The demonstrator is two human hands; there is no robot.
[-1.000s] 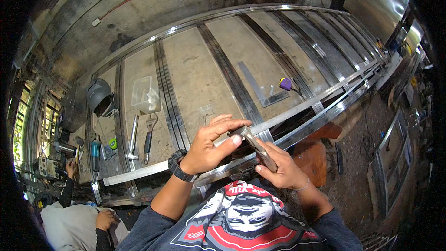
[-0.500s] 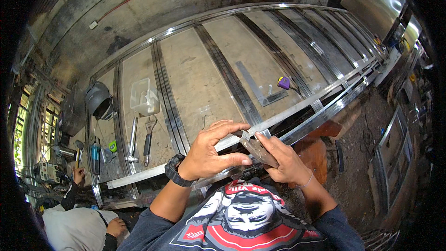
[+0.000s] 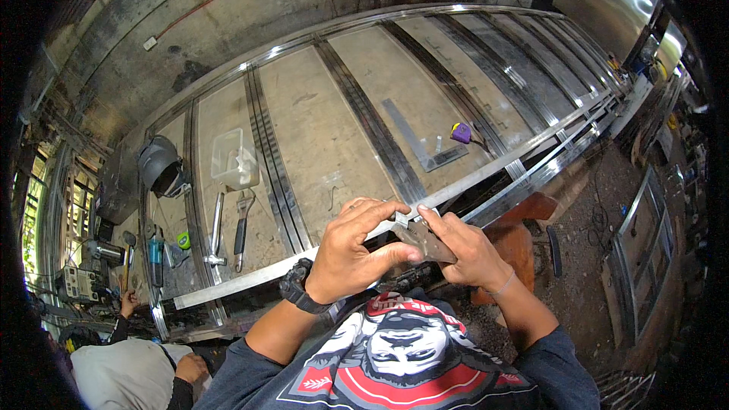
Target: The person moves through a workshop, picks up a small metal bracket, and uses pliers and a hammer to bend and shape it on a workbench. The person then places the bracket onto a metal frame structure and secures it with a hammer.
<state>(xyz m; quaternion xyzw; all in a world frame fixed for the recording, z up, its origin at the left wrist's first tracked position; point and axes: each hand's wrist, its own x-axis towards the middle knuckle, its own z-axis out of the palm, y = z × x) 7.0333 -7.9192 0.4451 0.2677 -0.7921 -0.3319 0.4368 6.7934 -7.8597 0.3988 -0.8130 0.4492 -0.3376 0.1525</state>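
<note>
**Count: two hands, one workpiece**

Person's own: one left hand (image 3: 355, 249), one right hand (image 3: 472, 253), one metal piece (image 3: 431, 245) between. Left side: one dark helmet (image 3: 159, 167), one clear box (image 3: 235, 163), one adjustable wrench (image 3: 241, 231), one chrome-handled tool (image 3: 216, 228), one blue-bodied tool (image 3: 156, 258). Far of hands: one L-shaped square (image 3: 411, 140), one purple tape measure (image 3: 461, 133). Near left: one co-worker (image 3: 121, 376).
</note>
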